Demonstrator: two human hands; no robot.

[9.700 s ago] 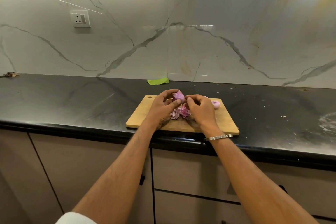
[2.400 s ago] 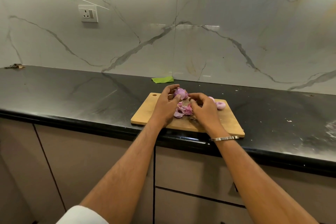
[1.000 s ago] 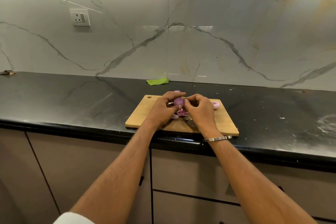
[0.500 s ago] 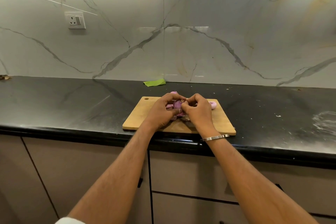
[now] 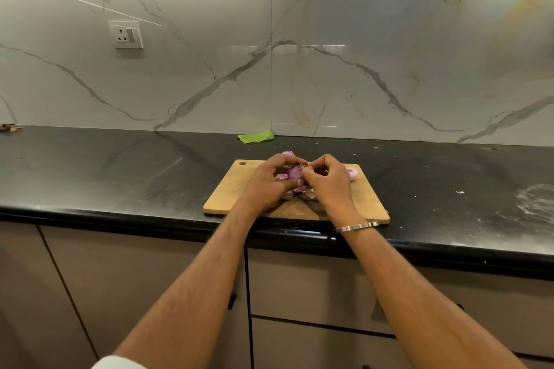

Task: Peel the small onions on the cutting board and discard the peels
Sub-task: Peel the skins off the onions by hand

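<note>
Onion [image 5: 295,172] gripped by both hands mid-cutting board [image 5: 230,195], edges uncovered.

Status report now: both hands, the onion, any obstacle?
Left hand holds onion; right hand pinches its skin. Peels lie loose on cutting board. Nothing in the way.

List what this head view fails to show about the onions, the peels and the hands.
- Onion in the grip: the left hand and right hand cover most of it, so the skin left is unclear.
- Peels on the cutting board: partly under the hands, too small to count.
- Onion behind the left hand: only its top shows.
- Onion at the right: partly hidden by the right hand.
- Where the peels get discarded: not in view.
</note>
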